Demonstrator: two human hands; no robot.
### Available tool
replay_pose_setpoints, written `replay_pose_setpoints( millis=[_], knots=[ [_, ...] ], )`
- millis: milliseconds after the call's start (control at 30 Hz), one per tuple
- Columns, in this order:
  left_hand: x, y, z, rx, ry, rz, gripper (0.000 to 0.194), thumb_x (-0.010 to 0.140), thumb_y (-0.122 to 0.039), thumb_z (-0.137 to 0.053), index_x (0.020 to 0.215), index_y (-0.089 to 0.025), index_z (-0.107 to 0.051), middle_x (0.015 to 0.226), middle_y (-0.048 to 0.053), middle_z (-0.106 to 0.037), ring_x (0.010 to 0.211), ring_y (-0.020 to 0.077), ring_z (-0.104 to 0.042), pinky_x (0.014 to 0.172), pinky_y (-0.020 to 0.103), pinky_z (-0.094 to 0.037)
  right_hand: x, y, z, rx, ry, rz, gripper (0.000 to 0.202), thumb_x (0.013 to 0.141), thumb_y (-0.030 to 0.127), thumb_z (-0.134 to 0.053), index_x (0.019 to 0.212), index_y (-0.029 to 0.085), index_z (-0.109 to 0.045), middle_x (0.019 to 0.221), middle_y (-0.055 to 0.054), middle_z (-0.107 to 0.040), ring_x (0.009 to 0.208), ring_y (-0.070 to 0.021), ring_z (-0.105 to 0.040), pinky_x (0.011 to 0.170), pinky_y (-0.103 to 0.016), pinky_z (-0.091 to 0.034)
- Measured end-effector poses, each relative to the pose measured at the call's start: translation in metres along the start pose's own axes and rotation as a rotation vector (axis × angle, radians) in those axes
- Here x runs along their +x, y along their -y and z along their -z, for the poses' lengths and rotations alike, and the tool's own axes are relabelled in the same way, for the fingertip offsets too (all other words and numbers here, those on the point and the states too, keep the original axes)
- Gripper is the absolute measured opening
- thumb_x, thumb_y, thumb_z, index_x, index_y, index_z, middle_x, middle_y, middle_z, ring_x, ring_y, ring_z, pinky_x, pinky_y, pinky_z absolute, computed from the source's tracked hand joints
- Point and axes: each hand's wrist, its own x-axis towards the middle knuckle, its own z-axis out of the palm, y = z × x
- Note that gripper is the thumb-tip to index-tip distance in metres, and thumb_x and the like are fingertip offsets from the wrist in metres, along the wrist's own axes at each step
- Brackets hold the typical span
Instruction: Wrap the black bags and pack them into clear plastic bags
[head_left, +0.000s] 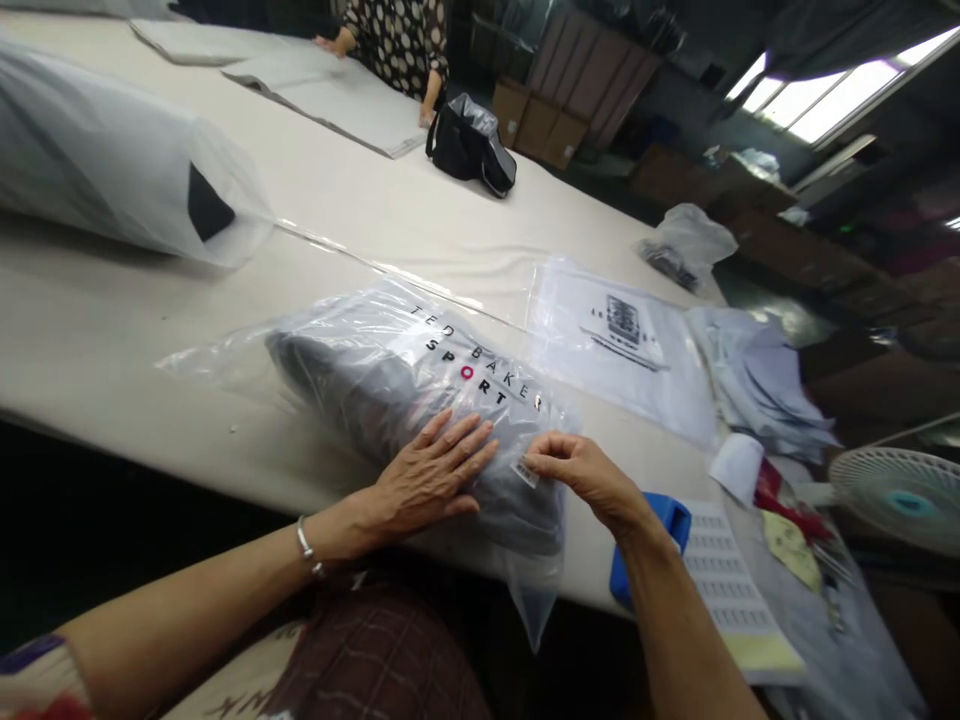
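Note:
A clear plastic bag [360,340] printed "TED BAKER SPORT" lies on the table near its front edge, with dark folded cloth inside. My left hand [435,475] rests flat on the bag, fingers spread and nothing held. Right of it, my right hand [570,465] pinches a small white barcode label [525,472] between thumb and fingertips, against the bag's surface. A loose corner of the bag hangs over the table edge.
Flat printed bags [555,310] lie behind at the right. A blue dispenser [675,515], a label sheet [724,570] and a fan [900,500] are at the right. A large wrapped roll [97,160] lies left. Across the table [337,190], a person stands near a black bag [469,145].

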Motion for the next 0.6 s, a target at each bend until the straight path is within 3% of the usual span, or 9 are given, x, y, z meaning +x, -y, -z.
replay_pose_setpoints(
  millis=[300, 433, 500, 567, 600],
  knots=[
    [0.001, 0.003, -0.009, 0.038, -0.037, -0.006, 0.074, 0.095, -0.062, -0.050, 0.154, -0.019, -0.035, 0.163, 0.009, -0.030, 0.152, 0.0283, -0.023, 0.126, 0.049, -0.009, 0.011, -0.006, -0.007, -0.118, -0.069, -0.030, 0.023, 0.066, 0.038, -0.075, 0.070, 0.016, -0.070, 0.073, 0.000, -0.063, 0.073, -0.0152, -0.055, 0.074, -0.030, -0.041],
    [0.002, 0.003, -0.009, 0.053, -0.059, -0.004, 0.076, 0.092, -0.063, -0.055, 0.152, -0.019, -0.039, 0.161, 0.010, -0.036, 0.149, 0.0287, -0.030, 0.126, 0.049, -0.013, 0.012, -0.022, -0.025, -0.251, -0.241, 0.048, 0.014, 0.069, 0.031, -0.071, 0.068, 0.017, -0.069, 0.078, -0.002, -0.063, 0.076, -0.0170, -0.057, 0.074, -0.031, -0.044],
    [0.004, 0.002, -0.008, 0.042, -0.062, -0.009, 0.078, 0.090, -0.065, -0.057, 0.151, -0.020, -0.040, 0.160, 0.010, -0.037, 0.148, 0.0295, -0.032, 0.126, 0.050, -0.015, 0.009, -0.031, -0.031, -0.256, -0.365, 0.117, 0.018, 0.070, 0.033, -0.071, 0.080, 0.017, -0.072, 0.085, -0.003, -0.064, 0.079, -0.0180, -0.058, 0.078, -0.032, -0.047],
    [0.007, 0.000, -0.008, 0.020, -0.067, -0.023, 0.080, 0.089, -0.068, -0.056, 0.152, -0.021, -0.040, 0.159, 0.010, -0.038, 0.148, 0.0315, -0.032, 0.125, 0.053, -0.015, 0.004, -0.035, -0.033, -0.201, -0.464, 0.132, 0.049, 0.068, 0.037, -0.074, 0.113, 0.017, -0.069, 0.103, -0.007, -0.066, 0.085, -0.0204, -0.061, 0.082, -0.036, -0.051],
    [0.009, 0.001, -0.007, 0.005, -0.072, -0.031, 0.080, 0.088, -0.070, -0.056, 0.152, -0.022, -0.040, 0.159, 0.010, -0.038, 0.148, 0.0322, -0.033, 0.124, 0.054, -0.016, 0.002, -0.035, -0.033, -0.185, -0.512, 0.141, 0.068, 0.068, 0.040, -0.076, 0.130, 0.017, -0.060, 0.117, -0.010, -0.065, 0.093, -0.0232, -0.063, 0.086, -0.039, -0.052]
  ],
)
